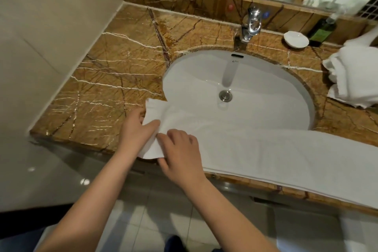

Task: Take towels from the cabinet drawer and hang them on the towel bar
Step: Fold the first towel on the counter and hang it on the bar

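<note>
A long white towel (255, 141) lies folded lengthwise across the front of the brown marble counter (106, 80), covering the near part of the white sink (255, 80). My left hand (139, 129) pinches the towel's left end, thumb on top. My right hand (180, 153) grips the same end at the counter's front edge, fingers curled over the cloth. No towel bar or drawer is in view.
A pile of white towels (353, 75) sits on the counter at the right. Behind the sink stand a chrome tap (250, 24), a white soap dish (296, 39) and a dark bottle (321, 30). A tiled wall (41, 37) borders the left.
</note>
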A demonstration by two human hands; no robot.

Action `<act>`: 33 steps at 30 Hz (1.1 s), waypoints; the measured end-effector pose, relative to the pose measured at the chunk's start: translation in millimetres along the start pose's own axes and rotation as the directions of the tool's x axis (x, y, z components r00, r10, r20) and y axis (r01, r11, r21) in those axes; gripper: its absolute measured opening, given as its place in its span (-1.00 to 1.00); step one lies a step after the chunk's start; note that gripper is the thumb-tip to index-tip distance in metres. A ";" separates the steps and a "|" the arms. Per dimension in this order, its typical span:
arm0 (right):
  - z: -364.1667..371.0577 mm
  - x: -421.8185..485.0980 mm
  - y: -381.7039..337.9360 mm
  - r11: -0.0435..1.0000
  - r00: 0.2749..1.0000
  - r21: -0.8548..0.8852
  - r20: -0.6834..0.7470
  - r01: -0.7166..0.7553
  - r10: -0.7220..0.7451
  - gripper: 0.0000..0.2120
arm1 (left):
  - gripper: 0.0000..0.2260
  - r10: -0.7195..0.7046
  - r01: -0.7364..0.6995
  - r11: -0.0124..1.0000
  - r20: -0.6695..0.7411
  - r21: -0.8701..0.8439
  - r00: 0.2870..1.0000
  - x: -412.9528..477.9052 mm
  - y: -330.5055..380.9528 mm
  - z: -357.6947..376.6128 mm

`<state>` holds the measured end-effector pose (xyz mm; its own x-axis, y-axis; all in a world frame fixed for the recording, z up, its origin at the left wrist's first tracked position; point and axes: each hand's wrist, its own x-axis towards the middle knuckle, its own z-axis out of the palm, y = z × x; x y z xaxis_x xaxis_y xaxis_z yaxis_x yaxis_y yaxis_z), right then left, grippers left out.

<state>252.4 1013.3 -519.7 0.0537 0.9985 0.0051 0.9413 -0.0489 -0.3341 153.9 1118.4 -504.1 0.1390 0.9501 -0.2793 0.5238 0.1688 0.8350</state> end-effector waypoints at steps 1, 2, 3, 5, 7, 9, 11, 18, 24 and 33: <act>0.0 0.5 0.8 1.000 1.000 0.010 -0.003 -0.014 0.014 -0.53 | -0.80 0.006 -0.005 1.000 0.053 -0.024 0.999 0.1 1.7 -2.9; 0.0 1.0 1.4 0.999 1.000 0.022 -0.006 -0.025 0.025 -0.54 | -0.89 0.016 -0.011 0.999 0.109 -0.045 0.994 0.0 2.9 -5.7; 0.1 1.4 1.9 0.998 0.999 0.047 -0.012 -0.040 0.041 -0.56 | -0.93 0.019 -0.007 0.997 0.161 -0.073 0.987 -0.7 4.1 -8.5; 0.2 2.9 1.2 0.989 0.996 0.121 -0.034 -0.082 0.087 -0.61 | -0.88 -0.021 0.055 0.989 0.244 -0.134 0.969 1.2 2.1 -14.3; 0.5 5.2 -0.8 0.972 0.989 0.195 -0.046 -0.129 0.141 -0.65 | -0.82 -0.098 0.166 0.967 0.319 -0.194 0.943 4.4 -0.4 -22.5; 1.4 7.8 -3.0 0.955 0.982 0.248 -0.055 -0.160 0.179 -0.65 | -0.74 -0.073 0.167 0.959 0.369 -0.228 0.926 6.1 -0.9 -30.0; 2.3 10.7 -4.8 0.952 0.979 0.254 -0.064 -0.172 0.194 -0.64 | -0.65 0.033 0.053 0.976 0.378 -0.213 0.925 5.3 0.1 -33.5; 6.7 17.6 -7.3 0.953 0.970 0.228 -0.096 -0.198 0.224 -0.64 | -0.53 0.148 -0.056 0.979 0.501 -0.195 0.852 5.1 0.0 -32.6; 10.2 28.0 -12.7 0.892 0.937 0.366 -0.119 -0.266 0.328 -0.63 | -0.57 0.075 0.019 0.969 0.364 -0.247 0.928 11.5 -7.1 -41.7; 5.6 29.1 -12.0 0.853 0.936 0.463 -0.124 -0.240 0.331 -0.52 | -0.60 0.140 -0.116 0.990 0.388 -0.085 0.911 8.8 -12.9 -45.4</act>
<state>240.8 1043.2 -520.8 0.4029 0.9152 0.0109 0.6356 -0.2712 -0.7228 110.2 1136.5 -495.9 0.5262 0.7874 -0.3210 0.4305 0.0788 0.8991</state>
